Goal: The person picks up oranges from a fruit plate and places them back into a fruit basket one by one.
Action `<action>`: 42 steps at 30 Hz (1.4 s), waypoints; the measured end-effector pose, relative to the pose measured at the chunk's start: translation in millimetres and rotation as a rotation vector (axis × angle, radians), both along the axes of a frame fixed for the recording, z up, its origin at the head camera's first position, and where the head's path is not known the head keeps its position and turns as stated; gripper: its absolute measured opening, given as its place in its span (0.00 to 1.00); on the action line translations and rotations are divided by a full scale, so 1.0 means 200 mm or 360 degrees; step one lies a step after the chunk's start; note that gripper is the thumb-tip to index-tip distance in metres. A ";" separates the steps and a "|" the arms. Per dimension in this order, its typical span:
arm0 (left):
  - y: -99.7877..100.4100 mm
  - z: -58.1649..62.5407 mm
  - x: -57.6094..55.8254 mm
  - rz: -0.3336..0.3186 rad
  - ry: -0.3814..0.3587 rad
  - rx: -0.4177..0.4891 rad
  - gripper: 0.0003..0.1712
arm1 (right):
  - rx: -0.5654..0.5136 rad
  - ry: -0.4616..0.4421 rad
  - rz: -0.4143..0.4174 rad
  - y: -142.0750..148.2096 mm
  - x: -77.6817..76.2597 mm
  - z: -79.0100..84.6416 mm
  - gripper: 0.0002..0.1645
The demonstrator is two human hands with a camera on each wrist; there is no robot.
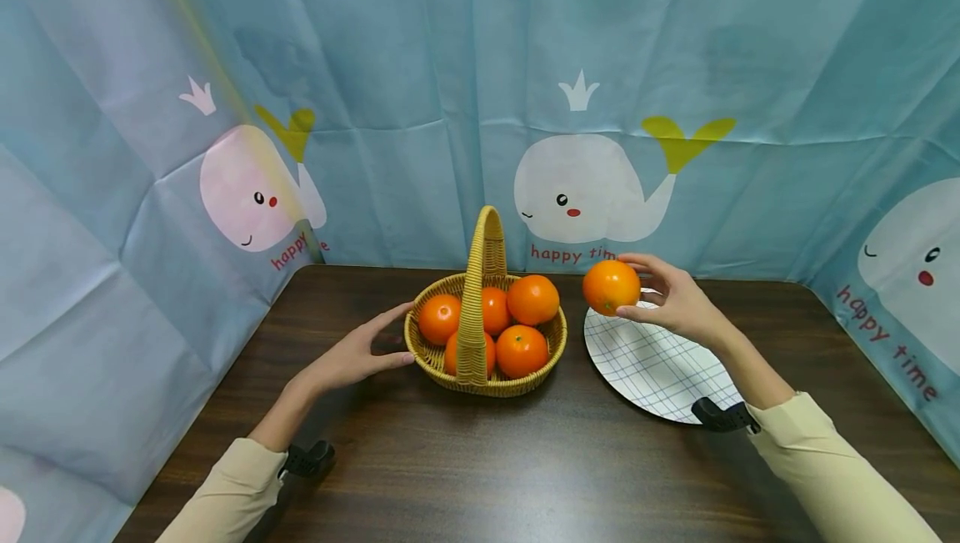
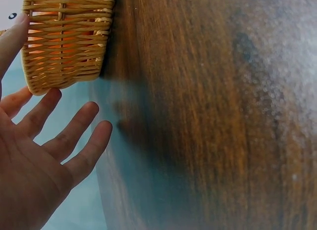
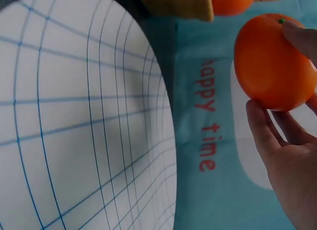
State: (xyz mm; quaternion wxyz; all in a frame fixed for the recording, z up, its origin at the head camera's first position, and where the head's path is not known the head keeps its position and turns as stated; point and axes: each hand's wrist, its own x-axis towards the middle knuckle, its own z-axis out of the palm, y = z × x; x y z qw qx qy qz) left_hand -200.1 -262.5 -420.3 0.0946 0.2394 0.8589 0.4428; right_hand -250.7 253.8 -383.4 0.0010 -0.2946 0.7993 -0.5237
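A yellow wicker basket [image 1: 517, 390] with an arched handle stands mid-table, holding several oranges [image 1: 522, 351]. My left hand [image 1: 347, 358] is at its left side, fingers spread and the fingertips at the wicker wall; in the left wrist view they meet the basket [image 2: 69, 47] near its edge. My right hand [image 1: 678, 303] pinches one orange [image 1: 609, 286] between thumb and fingers. That orange is in the air, right of the basket and over the far left part of a white plate [image 1: 660, 368] with blue grid lines. The right wrist view shows the held orange [image 3: 270, 67] beside the plate's rim.
Dark wooden table [image 1: 465, 468] under everything. A blue curtain [image 1: 420, 109] with printed whales hangs close behind the table and along its sides. Black wrist straps [image 1: 723, 415] sit on both forearms.
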 end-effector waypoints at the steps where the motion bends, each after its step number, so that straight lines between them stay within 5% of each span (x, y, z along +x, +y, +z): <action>1: 0.00 0.00 0.00 0.0000 0.0005 0.0000 0.47 | -0.0010 0.0010 0.0009 -0.01 0.01 0.01 0.44; 24: 0.00 -0.02 -0.01 -0.0006 0.0043 -0.0001 0.47 | -0.0058 0.0163 0.0325 -0.35 0.11 0.12 0.47; 42: 0.00 -0.02 -0.02 -0.0004 0.0032 0.0000 0.47 | -0.0012 0.0334 0.0396 -0.60 0.13 0.16 0.47</action>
